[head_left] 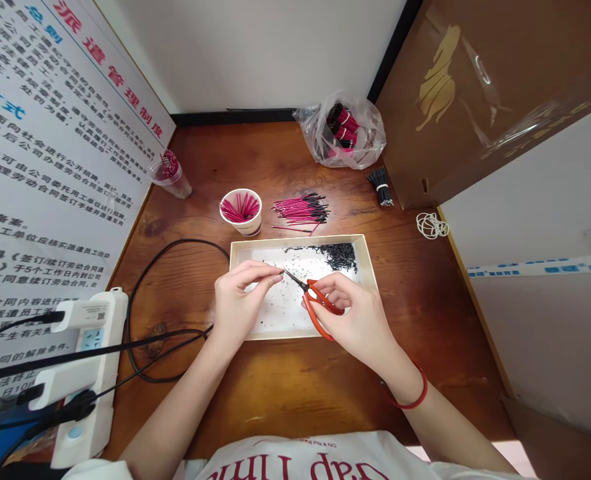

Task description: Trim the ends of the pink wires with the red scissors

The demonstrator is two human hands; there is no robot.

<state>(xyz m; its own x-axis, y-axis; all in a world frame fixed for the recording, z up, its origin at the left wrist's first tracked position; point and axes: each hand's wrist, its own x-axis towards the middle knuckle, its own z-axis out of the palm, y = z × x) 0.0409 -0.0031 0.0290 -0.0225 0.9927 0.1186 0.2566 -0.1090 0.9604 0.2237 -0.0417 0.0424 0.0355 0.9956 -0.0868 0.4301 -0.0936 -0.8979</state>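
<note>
My right hand (353,308) grips a pair of scissors (320,310) with red-orange handles and narrow dark blades. The blades point up and left, their tips touching or nearly touching the fingertips of my left hand (243,293). Thumb and forefinger of that hand are pinched together over the tray; what they hold is too small or hidden to name. Beneath both hands lies a shallow white tray (303,335) with pale walls. In its far right corner is a heap of short black pieces (339,257), and tiny bits are scattered over its floor.
Behind the tray are loose red-and-black wires (300,210), a paper cup (248,227) of red wires and a plastic cup (178,185). A plastic bag (365,150) of bundles, a black wire bundle (379,187) and rubber bands (431,226) lie right. Left are a power strip (110,360) and cables.
</note>
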